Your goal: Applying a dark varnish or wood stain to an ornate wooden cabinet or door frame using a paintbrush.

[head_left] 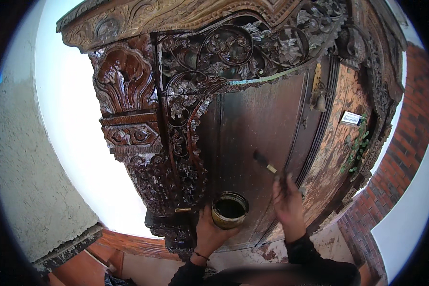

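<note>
My left hand (pixel 210 234) is wrapped round the lower side of a yellowish can (pixel 228 222) that holds dark liquid. To its right, my right hand (pixel 289 207) is raised with its fingers pinched on a paintbrush (pixel 271 168). The brush points up and left, its dark bristles in front of a brown wooden door panel (pixel 257 124). Most of its handle is hidden by the fingers. Close to the can on the left rises a carved wooden pillar (pixel 131 121), glossy reddish brown. Openwork scroll carving (pixel 229 45) runs from it across the top.
A carved beam (pixel 143 16) juts out overhead. On the right, a small bell (pixel 318 101) hangs by a worn, paler panel with a white label (pixel 351 118) and green leaves (pixel 359 148). Brick wall (pixel 409 128) stands beyond. At lower left is a ledge (pixel 69 248).
</note>
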The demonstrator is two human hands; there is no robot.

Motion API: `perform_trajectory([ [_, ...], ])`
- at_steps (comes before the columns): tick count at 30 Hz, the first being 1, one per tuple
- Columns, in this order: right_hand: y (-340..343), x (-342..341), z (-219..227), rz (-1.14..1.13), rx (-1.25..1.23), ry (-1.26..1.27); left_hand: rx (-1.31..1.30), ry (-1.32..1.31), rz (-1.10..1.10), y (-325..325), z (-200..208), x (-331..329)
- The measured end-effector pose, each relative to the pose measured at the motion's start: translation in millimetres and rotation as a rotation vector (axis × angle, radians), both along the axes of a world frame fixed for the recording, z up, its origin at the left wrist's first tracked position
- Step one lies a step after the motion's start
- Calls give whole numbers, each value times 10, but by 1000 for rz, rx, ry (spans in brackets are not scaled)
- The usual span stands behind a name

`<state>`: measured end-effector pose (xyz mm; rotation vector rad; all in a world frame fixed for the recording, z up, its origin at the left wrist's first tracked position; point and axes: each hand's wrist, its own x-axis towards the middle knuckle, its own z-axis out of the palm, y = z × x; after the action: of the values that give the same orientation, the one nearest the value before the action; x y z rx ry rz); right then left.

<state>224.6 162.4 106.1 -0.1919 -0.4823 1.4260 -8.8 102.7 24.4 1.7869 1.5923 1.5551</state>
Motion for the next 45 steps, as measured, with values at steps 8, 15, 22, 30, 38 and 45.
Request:
perform_trajectory([
  [8, 269, 608, 1851, -668, 768, -228, -32, 20, -97, -113, -27, 98],
  [15, 493, 640, 2999, -1541, 1143, -850, -102, 13, -97, -189, -124, 84],
  [22, 521, 614, 3389, -1597, 1207, -1205, -120, -16, -100, -249, -142, 73],
  [30, 557, 718, 3695, -1526, 1648, -1600, -122, -10, -107, -232, -218, 100],
  [38, 460, 737, 3607, -1580, 1630, -1705, -92, -35, -123, -246, -175, 96],
  [45, 505, 733, 3713, -1526, 1674, -1640, -134, -22, -137, -275, -161, 92],
])
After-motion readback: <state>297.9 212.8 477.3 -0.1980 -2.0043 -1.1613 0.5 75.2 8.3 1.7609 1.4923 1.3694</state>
